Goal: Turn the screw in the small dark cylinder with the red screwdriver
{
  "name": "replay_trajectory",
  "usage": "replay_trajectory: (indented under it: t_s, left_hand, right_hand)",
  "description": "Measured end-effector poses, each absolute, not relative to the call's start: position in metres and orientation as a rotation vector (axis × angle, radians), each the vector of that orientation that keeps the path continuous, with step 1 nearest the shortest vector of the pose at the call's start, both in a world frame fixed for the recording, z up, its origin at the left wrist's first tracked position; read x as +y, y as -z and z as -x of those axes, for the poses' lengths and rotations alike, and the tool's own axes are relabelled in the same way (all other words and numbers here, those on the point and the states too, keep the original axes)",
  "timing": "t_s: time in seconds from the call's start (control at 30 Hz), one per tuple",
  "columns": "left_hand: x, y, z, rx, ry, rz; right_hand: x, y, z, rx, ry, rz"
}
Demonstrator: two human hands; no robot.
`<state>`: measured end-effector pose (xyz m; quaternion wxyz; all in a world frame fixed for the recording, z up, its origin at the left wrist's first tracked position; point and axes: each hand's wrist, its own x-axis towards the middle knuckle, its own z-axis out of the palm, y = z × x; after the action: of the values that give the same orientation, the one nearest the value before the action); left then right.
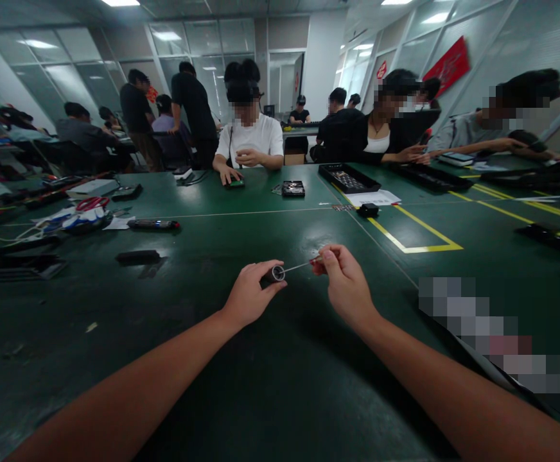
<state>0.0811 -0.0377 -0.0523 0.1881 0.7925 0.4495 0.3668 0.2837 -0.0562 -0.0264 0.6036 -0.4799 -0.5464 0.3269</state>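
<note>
My left hand is closed round a short dark cylinder, whose pale ring-shaped open end faces me and to the right. From that end a thin metal rod runs to my right hand. The right fingers pinch the rod's other end, where a small red part shows. The rod's left tip is at or inside the ring; I cannot tell how deep. Both hands are held above the green table.
A black block, a dark pen-shaped tool and scissors with red handles lie left. Ahead are a black tray, a small black box and yellow tape. A person in white sits opposite; others sit right.
</note>
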Motion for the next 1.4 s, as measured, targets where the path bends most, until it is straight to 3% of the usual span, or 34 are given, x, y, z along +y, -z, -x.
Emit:
replay_trajectory:
  t_s: [0.5,0.77,1.03,1.4]
  left_hand:
    - [-0.036,0.053,-0.078,1.237,-1.027,-2.299]
    - [-0.031,0.052,-0.075,1.26,-0.964,-2.403]
    - [-0.03,0.054,-0.074,1.353,-0.866,-2.275]
    - [-0.031,0.053,-0.077,1.354,-0.908,-2.276]
  right_hand:
    - [-0.058,0.027,-0.282,-1.289,-0.736,1.093]
    - [-0.036,0.042,-0.289,-0.697,-1.361,1.103]
    - [-0.038,0.044,-0.286,-0.893,-1.06,1.116]
    - [-0.042,0.046,-0.282,-1.089,-0.958,1.102]
